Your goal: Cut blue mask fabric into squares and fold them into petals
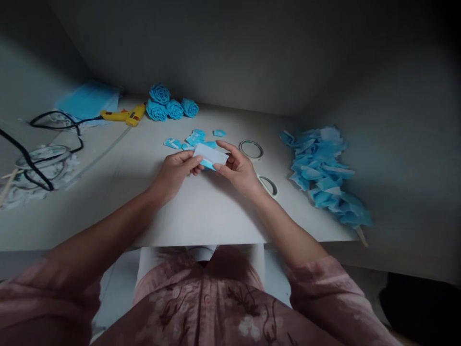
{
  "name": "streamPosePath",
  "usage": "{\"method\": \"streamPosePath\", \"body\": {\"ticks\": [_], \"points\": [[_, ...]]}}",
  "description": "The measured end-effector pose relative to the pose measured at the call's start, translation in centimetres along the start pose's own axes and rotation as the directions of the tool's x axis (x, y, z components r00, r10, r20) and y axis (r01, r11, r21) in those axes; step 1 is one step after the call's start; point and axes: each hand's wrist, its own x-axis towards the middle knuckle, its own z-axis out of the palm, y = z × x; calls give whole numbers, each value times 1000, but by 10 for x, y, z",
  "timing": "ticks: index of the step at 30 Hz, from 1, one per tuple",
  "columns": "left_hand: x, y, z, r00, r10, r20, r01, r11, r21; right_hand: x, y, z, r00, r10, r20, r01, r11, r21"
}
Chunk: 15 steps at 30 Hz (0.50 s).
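Observation:
A small piece of white and blue paper, with a blue strip along its lower edge, is held above the table between both hands. My left hand pinches its left end between thumb and fingers. On the other side, my right hand grips the right end, thumb at the lower corner and index finger stretched over the top. Just beyond the hands lie several small blue folded pieces. Two rings of tape, one behind and one partly behind my right wrist, rest on the table.
Blue rolled paper roses stand at the back, beside a yellow glue gun with a black cord. Blue sheets lie back left, white scraps at left. Crumpled blue pieces cover the right side near the wall.

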Motion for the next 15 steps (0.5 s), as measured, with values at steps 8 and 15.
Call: {"method": "streamPosePath", "body": {"ticks": [8,15], "points": [[-8,-8,16,964,-180,198,230,935,-270,-5,-3,11,989,-93,-115,80,990,-115],[-3,2,9,974,-210,89,227,935,-273,-7,-15,-8,960,-271,-68,230,903,-363]]}}
